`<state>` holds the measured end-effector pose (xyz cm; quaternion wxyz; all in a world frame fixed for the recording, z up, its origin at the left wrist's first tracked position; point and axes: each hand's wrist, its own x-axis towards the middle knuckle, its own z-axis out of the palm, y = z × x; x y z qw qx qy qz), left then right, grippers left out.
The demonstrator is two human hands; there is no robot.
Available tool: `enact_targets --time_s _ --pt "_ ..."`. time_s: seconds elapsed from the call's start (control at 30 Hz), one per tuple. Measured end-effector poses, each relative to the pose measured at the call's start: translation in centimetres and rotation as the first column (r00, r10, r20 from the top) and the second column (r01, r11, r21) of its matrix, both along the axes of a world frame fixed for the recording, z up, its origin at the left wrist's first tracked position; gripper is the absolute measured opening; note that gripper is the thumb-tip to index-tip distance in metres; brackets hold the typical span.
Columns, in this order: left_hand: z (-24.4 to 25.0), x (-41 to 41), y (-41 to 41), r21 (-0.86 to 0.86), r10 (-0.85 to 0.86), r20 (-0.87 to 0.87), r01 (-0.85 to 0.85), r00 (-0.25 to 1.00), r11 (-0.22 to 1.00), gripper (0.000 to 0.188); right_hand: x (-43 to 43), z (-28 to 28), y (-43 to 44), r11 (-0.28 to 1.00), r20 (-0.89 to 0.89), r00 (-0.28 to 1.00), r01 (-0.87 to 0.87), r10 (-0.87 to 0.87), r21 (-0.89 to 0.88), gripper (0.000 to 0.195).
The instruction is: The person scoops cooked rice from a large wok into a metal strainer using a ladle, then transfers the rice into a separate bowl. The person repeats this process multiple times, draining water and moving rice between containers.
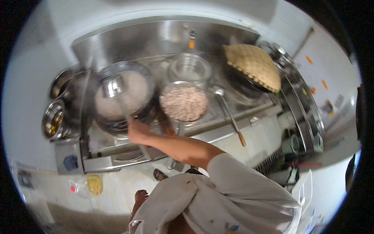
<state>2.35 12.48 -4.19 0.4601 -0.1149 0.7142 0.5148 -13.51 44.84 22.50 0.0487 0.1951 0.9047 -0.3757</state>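
Observation:
My right hand (137, 131) grips the handle of a metal ladle (113, 87). The ladle's bowl is over a large wok (150, 80) on the left of the range and looks blurred. Pale, thick-looking liquid or food (136, 92) fills much of the wok; whether the ladle touches it I cannot tell. Just right of the wok lies a round heap of small pinkish-brown food pieces (184, 102). The vessel under the heap is mostly hidden. My left hand (141, 195) hangs low at my side, away from the range, with nothing seen in it.
Behind the heap stands a round metal pot (190, 70). A long ladle with a wooden handle (241, 139) juts over the range's front edge. A woven cover (254, 65) sits over the right wok. Metal bowls (53, 120) line the left end. A plastic oil jug (95, 185) stands on the floor.

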Motion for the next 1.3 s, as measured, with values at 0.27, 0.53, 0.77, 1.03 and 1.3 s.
enact_targets --time_s 0.27,0.53,0.77,1.03,1.3 --pt "-11.1 3.6 -2.8 -0.501 -0.84 -0.393 0.678 0.375 0.537 0.031 11.1 3.8 8.1 0.987 -0.552 0.826 -0.032 0.114 0.156 0.045" --pt "-7.5 6.6 3.1 -0.314 -0.517 -0.153 0.455 0.842 0.833 0.031 37.6 -9.2 31.2 0.68 -0.209 0.834 0.54 -0.511 0.496 0.051" --pt "-3.3 10.8 14.1 -0.565 -0.664 -0.107 0.504 0.74 0.653 0.033 45.3 -17.7 36.2 0.794 -0.031 0.808 0.585 -0.589 0.161 0.047" --pt "3.5 13.2 22.0 -0.142 -0.066 -0.164 0.043 0.984 0.989 0.032 44.3 -13.5 38.2 0.86 -0.147 0.866 0.495 -0.477 0.127 0.027" --pt "2.1 14.2 19.1 -0.33 -0.357 -0.118 0.302 0.927 0.894 0.028 33.1 -6.8 45.2 0.934 -0.362 0.885 0.347 -0.294 0.088 0.019"
